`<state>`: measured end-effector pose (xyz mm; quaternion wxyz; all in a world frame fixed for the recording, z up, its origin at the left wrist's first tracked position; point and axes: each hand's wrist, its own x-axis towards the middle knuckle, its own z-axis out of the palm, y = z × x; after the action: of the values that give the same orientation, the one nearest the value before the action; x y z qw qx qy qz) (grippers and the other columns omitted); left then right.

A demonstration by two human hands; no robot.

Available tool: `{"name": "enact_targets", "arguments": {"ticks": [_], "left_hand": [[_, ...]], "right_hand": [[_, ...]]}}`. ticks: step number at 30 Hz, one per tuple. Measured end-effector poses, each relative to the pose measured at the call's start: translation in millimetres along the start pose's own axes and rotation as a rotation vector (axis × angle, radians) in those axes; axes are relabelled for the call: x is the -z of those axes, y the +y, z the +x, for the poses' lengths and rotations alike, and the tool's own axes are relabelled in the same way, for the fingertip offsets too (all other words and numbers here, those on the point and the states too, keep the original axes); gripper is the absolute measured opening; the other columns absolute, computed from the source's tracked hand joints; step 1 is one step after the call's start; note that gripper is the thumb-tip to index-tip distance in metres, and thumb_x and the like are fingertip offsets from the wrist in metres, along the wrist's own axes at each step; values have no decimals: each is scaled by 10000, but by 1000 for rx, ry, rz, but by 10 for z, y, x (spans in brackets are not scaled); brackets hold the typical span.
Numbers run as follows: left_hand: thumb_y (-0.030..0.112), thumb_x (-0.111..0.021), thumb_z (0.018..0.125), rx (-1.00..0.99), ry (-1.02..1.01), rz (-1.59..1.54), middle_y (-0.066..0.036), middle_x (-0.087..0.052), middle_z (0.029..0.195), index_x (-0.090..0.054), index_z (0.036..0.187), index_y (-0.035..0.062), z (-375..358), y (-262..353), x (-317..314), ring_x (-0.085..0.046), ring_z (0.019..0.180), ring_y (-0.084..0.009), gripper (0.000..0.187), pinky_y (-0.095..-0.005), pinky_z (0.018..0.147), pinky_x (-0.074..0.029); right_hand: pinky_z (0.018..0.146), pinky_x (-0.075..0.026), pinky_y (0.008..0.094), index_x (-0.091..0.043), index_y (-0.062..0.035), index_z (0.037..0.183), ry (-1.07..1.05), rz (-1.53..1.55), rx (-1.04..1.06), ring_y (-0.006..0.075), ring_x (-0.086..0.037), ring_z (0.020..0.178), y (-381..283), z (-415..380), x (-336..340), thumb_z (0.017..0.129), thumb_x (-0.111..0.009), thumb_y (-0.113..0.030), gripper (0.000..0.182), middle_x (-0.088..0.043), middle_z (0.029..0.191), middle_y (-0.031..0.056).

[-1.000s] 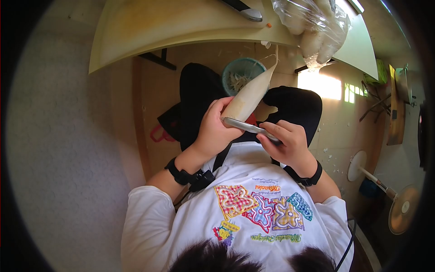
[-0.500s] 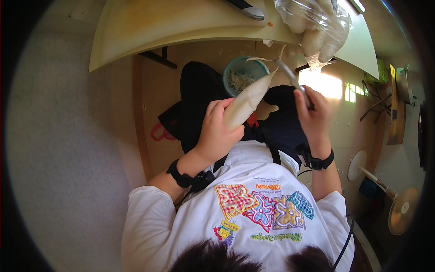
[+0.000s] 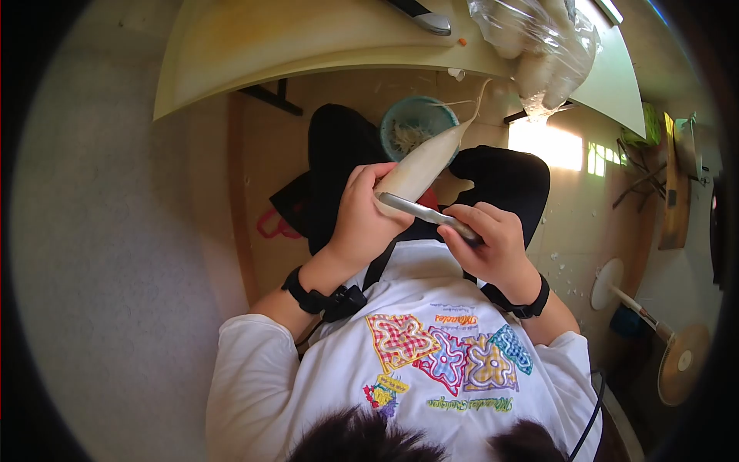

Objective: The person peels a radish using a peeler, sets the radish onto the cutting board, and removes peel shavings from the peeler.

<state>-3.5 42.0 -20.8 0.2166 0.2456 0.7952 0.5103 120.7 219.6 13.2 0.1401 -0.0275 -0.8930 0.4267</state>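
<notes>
A long white radish point(image 3: 423, 165) points up and to the right, its thin root tail at the far end. My left hand point(image 3: 365, 206) is wrapped round its thick lower end. In my right hand point(image 3: 489, 240) is a silver peeler point(image 3: 431, 212), whose head lies against the radish close to my left fingers. Beyond the radish, a light blue basin point(image 3: 441, 117) with pale peelings inside stands on the floor between my legs.
A pale table point(image 3: 254, 58) crosses the top, bearing a black-handled knife point(image 3: 428, 21), an orange scrap point(image 3: 463, 41) and a clear plastic bag of white radishes point(image 3: 545, 65). A fan point(image 3: 683, 362) stands at the right. A pink loop point(image 3: 275, 223) lies left of my legs.
My right hand has moved down and left, bringing the peeler from the radish's tip to its thick end. The left hand still holds the radish in nearly the same place.
</notes>
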Motion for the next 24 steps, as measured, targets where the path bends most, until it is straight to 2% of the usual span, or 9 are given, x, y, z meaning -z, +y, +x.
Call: {"name": "enact_targets", "arguments": {"ticks": [2, 4, 8, 11, 14, 16, 18, 21, 24], "left_hand": [[24, -800, 677, -8, 9, -70, -115, -570, 1145, -579, 1179, 0, -3, -51, -38, -592, 1063, -220, 549, -327, 916, -491], [18, -791, 675, -15, 29, -133, -114, -576, 1140, -585, 1175, -2, 29, -14, -1, -591, 1063, -217, 541, -326, 917, -489], [26, -772, 668, -203, -147, 114, -117, -575, 1155, -591, 1221, 14, 113, 79, 197, -586, 1064, -252, 582, -340, 926, -482], [38, -768, 664, -310, -306, 211, -115, -578, 1150, -591, 1259, 39, 197, 99, 330, -580, 1067, -274, 620, -350, 931, -478], [37, -772, 655, -349, -412, 224, -110, -591, 1131, -580, 1294, 61, 277, 148, 392, -578, 1063, -284, 667, -357, 934, -475], [28, -775, 647, -354, -439, 218, -105, -602, 1117, -571, 1313, 70, 319, 215, 452, -580, 1057, -286, 697, -360, 937, -474], [-2, -801, 620, -323, -444, 189, -83, -634, 1097, -549, 1342, 80, 360, 291, 513, -605, 1042, -246, 769, -343, 931, -483], [-39, -832, 595, -178, -437, -20, -66, -659, 1102, -519, 1376, 94, 412, 265, 566, -626, 1027, -193, 852, -323, 920, -500], [-45, -863, 591, -170, -425, -152, -97, -659, 1159, -461, 1421, 96, 485, 220, 611, -628, 1067, -174, 933, -317, 926, -512]], "right_hand": [[491, -413, 270, -679, -17, 922, 83, 89, -66, 168, -544, 526, 76, 32, -3, 803, -765, -104, 170, -598, 670, 87], [534, -375, 216, -643, 6, 959, 177, 328, -403, 48, -468, 599, 173, 19, 31, 857, -752, -128, 200, -560, 682, -2], [531, -298, 211, -539, -45, 850, 288, 141, -384, 55, -353, 600, 264, 116, 272, 729, -885, -185, 392, -458, 679, -28], [557, -349, 240, -520, -64, 799, 274, 54, -237, 85, -435, 628, 365, 250, 371, 695, -897, -154, 400, -525, 741, 1], [607, -417, 264, -525, -53, 748, 173, -89, 173, 125, -537, 696, 331, 410, 388, 676, -895, -131, 385, -620, 878, 43], [651, -459, 275, -572, -25, 741, -11, 220, -106, 158, -600, 761, 353, 328, 278, 678, -885, -131, 337, -660, 1045, 73], [656, -457, 252, -659, -3, 846, -39, 247, -216, 138, -585, 745, 353, 277, 235, 689, -878, -132, 299, -675, 1001, 61], [603, -412, 236, -702, -15, 1025, -179, 400, -321, 70, -479, 650, 429, 200, 195, 705, -866, -109, 372, -584, 726, 4], [585, -398, 233, -688, -17, 984, -160, 504, -390, 54, -463, 642, 486, 125, 107, 719, -860, -90, 325, -581, 731, -9]]}}
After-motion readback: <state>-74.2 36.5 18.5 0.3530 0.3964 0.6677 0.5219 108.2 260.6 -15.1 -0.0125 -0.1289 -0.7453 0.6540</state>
